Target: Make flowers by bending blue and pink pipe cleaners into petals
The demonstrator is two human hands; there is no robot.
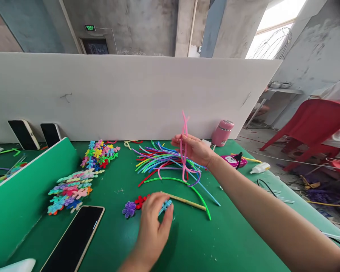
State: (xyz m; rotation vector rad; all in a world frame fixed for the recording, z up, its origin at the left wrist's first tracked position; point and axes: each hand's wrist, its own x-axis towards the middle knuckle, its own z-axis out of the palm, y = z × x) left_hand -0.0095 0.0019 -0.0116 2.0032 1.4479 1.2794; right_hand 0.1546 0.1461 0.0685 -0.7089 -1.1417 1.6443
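Note:
Pink pipe cleaners [184, 151] stand upright in my right hand [195, 148], closed on them with fingertips and thumb above a loose pile of coloured pipe cleaners [153, 158]. Low over the table is my left hand [154, 224], fingers curved and thumb apart. A light blue pipe-cleaner flower [165, 206] shows in the gap between its thumb and fingers, with no grip on it visible. Beside that hand lie a purple flower [129, 209] and a red flower [139, 201], the latter partly near the fingers. A thin wooden stick [187, 201] and a green pipe cleaner [197, 192] lie just beyond.
Heaps of finished flowers [99, 154] and pastel flowers [72, 189] sit left, beside a green divider [31, 204]. A phone [76, 238] lies at front left. A pink flask [223, 133], pink pouch [234, 161] and glue bottle [260, 168] stand or lie right. A white panel [130, 98] closes the back.

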